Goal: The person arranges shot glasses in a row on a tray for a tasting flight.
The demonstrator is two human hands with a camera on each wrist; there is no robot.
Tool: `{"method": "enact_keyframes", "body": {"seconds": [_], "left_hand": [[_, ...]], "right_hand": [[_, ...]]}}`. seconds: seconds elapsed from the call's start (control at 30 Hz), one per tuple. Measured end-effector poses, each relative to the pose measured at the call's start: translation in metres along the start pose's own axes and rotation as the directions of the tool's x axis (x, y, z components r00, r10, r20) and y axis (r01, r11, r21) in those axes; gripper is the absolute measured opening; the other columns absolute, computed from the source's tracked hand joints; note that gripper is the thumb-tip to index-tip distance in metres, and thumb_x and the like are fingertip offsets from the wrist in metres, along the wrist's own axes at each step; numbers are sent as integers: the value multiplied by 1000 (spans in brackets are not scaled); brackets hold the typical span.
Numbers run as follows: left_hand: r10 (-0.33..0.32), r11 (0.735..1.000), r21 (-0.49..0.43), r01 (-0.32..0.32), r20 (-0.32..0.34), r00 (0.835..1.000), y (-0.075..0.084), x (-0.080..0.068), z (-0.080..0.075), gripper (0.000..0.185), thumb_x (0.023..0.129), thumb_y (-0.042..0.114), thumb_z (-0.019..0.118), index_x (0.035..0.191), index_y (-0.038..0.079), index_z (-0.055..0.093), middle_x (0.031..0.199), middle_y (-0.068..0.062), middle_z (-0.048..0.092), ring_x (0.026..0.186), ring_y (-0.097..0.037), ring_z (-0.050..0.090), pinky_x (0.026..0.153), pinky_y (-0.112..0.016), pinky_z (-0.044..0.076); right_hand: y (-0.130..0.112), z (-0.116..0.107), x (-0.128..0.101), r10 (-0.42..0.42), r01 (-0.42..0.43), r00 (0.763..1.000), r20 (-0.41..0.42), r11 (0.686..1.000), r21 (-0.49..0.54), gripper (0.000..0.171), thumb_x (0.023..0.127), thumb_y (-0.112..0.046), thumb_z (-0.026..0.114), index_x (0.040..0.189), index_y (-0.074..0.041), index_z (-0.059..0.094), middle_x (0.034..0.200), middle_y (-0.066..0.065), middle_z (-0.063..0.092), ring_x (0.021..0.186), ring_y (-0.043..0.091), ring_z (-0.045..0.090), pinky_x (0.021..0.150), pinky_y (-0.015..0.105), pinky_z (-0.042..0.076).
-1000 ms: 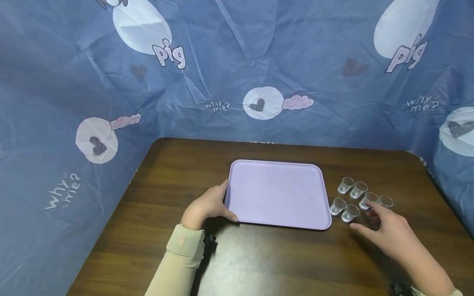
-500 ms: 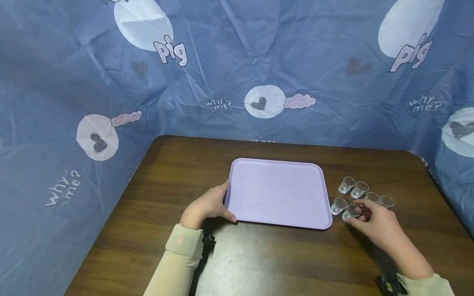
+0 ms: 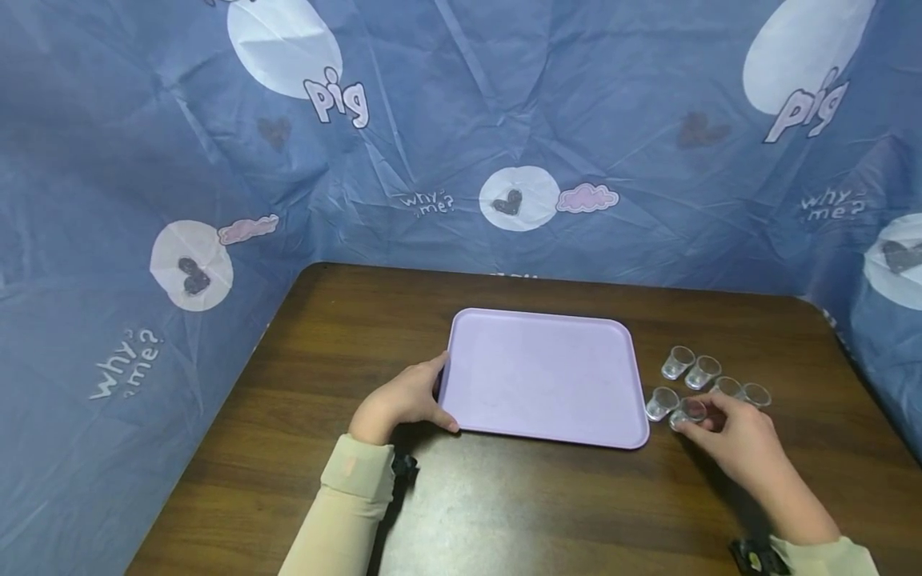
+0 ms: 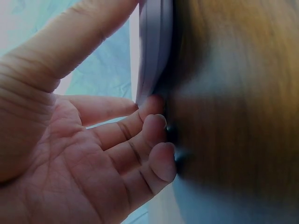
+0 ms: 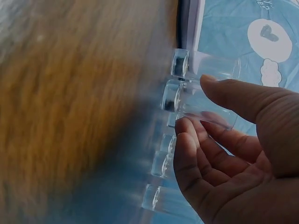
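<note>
My left hand (image 3: 405, 402) rests at the near left corner of a lilac tray (image 3: 543, 378). Its thumb touches the front edge and a finger meets the left side. The left wrist view shows relaxed fingers beside the tray's rim (image 4: 152, 42). On the right, my right hand (image 3: 745, 450) pinches a clear shot glass (image 3: 684, 414) between thumb and fingertips. That glass, with its thick base (image 5: 172, 95), stands upright close to the table. Just left of it, beside the tray, is another shot glass (image 3: 661, 405).
Behind the right hand stand several more clear shot glasses (image 3: 702, 373), two of them partly hidden by the fingers. All sit on a brown wooden table (image 3: 504, 512). A blue printed cloth (image 3: 432, 120) hangs along the table's back and sides.
My right hand has moved left from over the rear glasses to the front one and closed its thumb and fingers on it. The left hand stays at the tray corner.
</note>
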State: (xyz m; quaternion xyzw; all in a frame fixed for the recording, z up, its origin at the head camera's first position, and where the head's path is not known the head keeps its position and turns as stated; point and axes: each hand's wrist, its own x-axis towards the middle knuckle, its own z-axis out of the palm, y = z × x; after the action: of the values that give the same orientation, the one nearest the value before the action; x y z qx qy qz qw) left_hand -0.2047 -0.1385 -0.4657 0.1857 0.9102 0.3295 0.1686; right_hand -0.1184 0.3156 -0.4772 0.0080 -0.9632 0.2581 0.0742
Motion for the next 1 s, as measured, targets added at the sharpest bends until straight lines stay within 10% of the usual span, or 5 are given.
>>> {"method": "enact_keyframes", "body": {"seconds": [0.43,0.6,1.0], "left_hand": [[-13,1000,24,13,1,1000,-3,1,1,124,59,20,102,156,-7,28,150,-25,44,131,-31,49,108,-42,38],[-6,1000,25,6,3,1000,-4,3,2,125,59,21,102,156,-6,28,148,-24,47,130,-30,50,108,-42,39],[-14,1000,15,14,-3,1000,1,0,2,124,59,19,102,155,-8,28,150,-25,44,132,-31,48,108,-42,38]], "right_hand": [[-10,-19,-1,27,-28,988,-155,1000,-5,37,80,-22,88,99,5,72,73,2,67,67,18,60,62,43,43],[-21,-32,1,-2,8,977,-214,1000,29,34,78,-21,89,99,2,73,73,1,69,65,6,58,62,25,42],[-82,-20,25,-132,151,979,-155,982,116,28,79,-17,89,98,-2,73,73,-2,65,65,13,60,55,20,46]]}}
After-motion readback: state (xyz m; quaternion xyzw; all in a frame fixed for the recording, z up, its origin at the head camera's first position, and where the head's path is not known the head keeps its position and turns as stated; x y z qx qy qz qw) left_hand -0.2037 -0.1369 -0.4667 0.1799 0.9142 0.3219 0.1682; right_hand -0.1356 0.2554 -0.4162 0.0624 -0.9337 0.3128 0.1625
